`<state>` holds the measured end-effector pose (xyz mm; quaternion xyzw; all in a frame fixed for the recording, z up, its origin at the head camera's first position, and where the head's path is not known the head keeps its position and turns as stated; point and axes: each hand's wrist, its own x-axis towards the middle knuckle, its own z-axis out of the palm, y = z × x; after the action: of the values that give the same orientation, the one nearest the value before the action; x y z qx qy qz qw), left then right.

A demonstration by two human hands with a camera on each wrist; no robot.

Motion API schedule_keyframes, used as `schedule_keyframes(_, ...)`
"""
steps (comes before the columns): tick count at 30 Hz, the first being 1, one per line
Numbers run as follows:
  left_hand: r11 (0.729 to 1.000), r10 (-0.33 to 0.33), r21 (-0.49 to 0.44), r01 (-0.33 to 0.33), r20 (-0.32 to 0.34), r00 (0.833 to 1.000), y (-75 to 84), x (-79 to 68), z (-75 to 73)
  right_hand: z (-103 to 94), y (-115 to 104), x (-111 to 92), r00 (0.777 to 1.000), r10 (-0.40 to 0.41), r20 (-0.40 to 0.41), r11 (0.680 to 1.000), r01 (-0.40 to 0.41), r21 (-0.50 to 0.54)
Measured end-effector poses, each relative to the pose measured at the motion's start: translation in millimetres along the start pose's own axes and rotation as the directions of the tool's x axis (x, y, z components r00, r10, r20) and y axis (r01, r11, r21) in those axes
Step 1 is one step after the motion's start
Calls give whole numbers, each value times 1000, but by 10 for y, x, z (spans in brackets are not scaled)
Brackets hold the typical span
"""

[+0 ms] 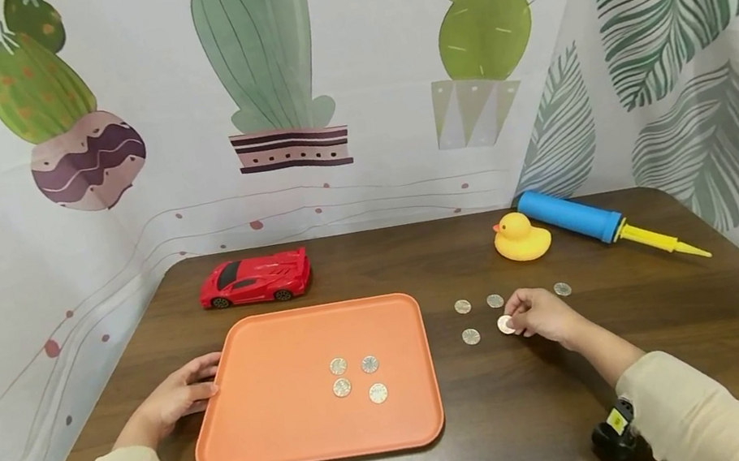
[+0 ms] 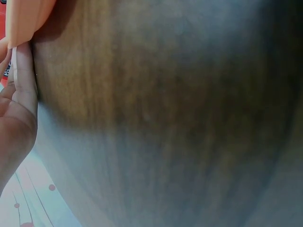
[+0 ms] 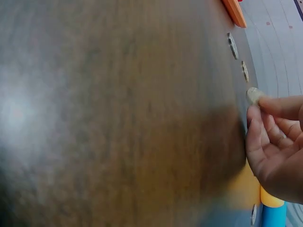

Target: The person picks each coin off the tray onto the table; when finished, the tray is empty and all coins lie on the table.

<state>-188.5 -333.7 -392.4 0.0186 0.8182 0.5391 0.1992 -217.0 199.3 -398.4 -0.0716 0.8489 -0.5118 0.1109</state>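
Note:
My right hand [image 1: 540, 316] pinches a silver coin [image 1: 506, 324] between thumb and fingertips, just above the table; the right wrist view shows this coin [image 3: 254, 96] tilted up at the fingertips. Around it on the table lie several more coins [image 1: 472, 337], with one coin [image 1: 562, 289] to the right of the hand. My left hand [image 1: 179, 396] rests against the left rim of an orange tray [image 1: 264, 430], fingers fairly straight. In the left wrist view, the left hand's fingers [image 2: 23, 75] meet the tray's edge [image 2: 26, 23]. Several coins [image 1: 342, 388] lie flat inside the tray, right of its middle.
Behind the tray stands a red toy car [image 1: 255, 280]. At the back right are a yellow rubber duck [image 1: 521, 237] and a blue hand pump [image 1: 571, 216] with a yellow nozzle. The brown wooden table [image 1: 493, 423] ends at a cactus-printed cloth [image 1: 383, 96].

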Motion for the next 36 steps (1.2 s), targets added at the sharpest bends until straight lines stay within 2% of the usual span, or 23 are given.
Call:
schedule_keyframes(10,1000,3,18,-3,-15,1000,-3,14,10,8,-13,46,1000,20,-7,988,-21,-151)
schedule_keyframes(23,1000,12,24,-11,-32,999,-13,3,29,56,-77,69,998,31,-59,948,-48,-313)
schedule_keyframes(29,1000,18,22,-18,-29,999,-19,-1,23,51,-68,61,998,24,-63,942,-44,-333)
schedule_keyframes(36,999,32,11,-32,-20,999,-17,3,25,24,-63,25,997,55,-59,965,-68,-252)
